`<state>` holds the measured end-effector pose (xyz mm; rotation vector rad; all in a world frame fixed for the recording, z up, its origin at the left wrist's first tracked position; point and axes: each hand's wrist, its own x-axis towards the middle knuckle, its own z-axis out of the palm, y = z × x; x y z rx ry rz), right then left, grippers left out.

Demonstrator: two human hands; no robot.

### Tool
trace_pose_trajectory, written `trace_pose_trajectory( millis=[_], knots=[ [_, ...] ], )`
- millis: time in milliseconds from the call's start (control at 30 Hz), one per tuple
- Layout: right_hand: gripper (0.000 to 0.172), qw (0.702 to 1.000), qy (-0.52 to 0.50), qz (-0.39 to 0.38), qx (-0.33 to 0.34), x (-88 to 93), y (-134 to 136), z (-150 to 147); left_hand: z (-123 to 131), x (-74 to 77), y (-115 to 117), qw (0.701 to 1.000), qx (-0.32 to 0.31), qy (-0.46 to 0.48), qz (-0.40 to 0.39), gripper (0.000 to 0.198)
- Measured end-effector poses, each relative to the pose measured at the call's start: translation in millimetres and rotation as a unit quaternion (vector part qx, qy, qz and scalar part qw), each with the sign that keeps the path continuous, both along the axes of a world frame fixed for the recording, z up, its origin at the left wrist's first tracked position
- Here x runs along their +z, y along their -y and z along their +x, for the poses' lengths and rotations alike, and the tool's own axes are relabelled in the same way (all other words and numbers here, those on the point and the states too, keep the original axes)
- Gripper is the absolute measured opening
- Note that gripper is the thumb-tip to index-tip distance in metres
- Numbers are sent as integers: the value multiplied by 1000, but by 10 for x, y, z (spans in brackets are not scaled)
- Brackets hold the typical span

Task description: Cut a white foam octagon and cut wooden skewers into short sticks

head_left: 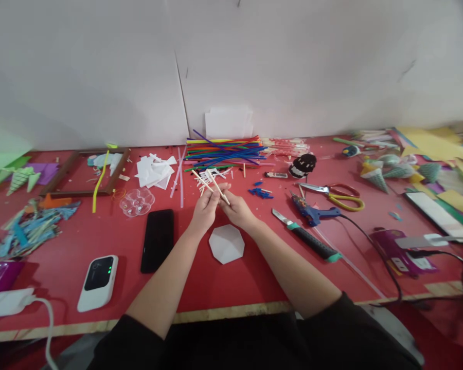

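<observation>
Two pale sticks [217,185] pinched in a pair of close-set hands, just beyond a white many-sided piece [227,244].
In the head view, the left hand [207,204] and right hand [234,207] meet at the fingers, gripping the thin, straight, cream-coloured sticks, whose upper ends slant up leftward; which fingers bear which stick is hard to tell. Farther beyond the white piece lie coloured pipe cleaners [226,152]; left of it, a black phone [158,240]; right of it, a utility knife [308,239] and a blue glue gun [312,210].
</observation>
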<state>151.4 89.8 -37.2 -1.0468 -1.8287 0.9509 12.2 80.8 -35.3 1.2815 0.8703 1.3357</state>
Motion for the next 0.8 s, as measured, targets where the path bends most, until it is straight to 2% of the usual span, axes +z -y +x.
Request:
trace_pose_trajectory(
  millis=[133, 367, 467, 600, 800],
  knots=[
    [26, 1000, -5, -17, 2, 36, -5, 24, -20, 15, 18, 1000, -13, 4, -10, 46],
    [22, 998, 5, -49, 39, 84, 11, 84, -19, 63, 38, 999, 2, 25, -22, 40],
    [22, 998, -4, -56, 20, 90, -2, 94, -19, 38, 4, 996, 42, 68, -39, 43],
    [35, 996, -30, -76, -22, 94, -47, 113, -51, 0, -46, 985, 90, 121, -86, 48],
    [47, 989, -65, -122, -57, 96, -91, 160, -60, 22, -32, 976, 95, 137, -138, 49]
  ],
)
